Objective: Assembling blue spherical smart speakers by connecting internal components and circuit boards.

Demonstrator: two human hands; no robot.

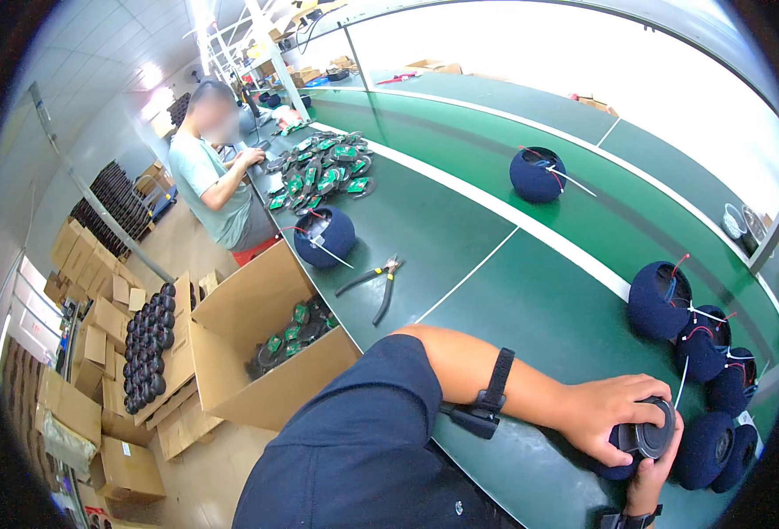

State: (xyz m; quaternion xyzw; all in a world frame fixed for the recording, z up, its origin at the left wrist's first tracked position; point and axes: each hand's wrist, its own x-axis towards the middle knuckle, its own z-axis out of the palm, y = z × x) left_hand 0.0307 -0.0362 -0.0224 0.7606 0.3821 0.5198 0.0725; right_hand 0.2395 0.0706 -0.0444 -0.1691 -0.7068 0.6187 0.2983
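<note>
Left hand [608, 416] is clamping the dark blue speaker ball [645, 438] at the green bench's [531, 309] near edge; right hand [650, 476], fingers curled, is supporting it underneath. Risk: the ball is sitting rim-side, so slackening grip may be letting it roll off.

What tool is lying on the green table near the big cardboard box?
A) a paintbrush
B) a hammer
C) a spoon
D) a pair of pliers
D: a pair of pliers with dark handles spread open lies on the green table, between the cardboard box and the round navy fabric-covered shell.
</note>
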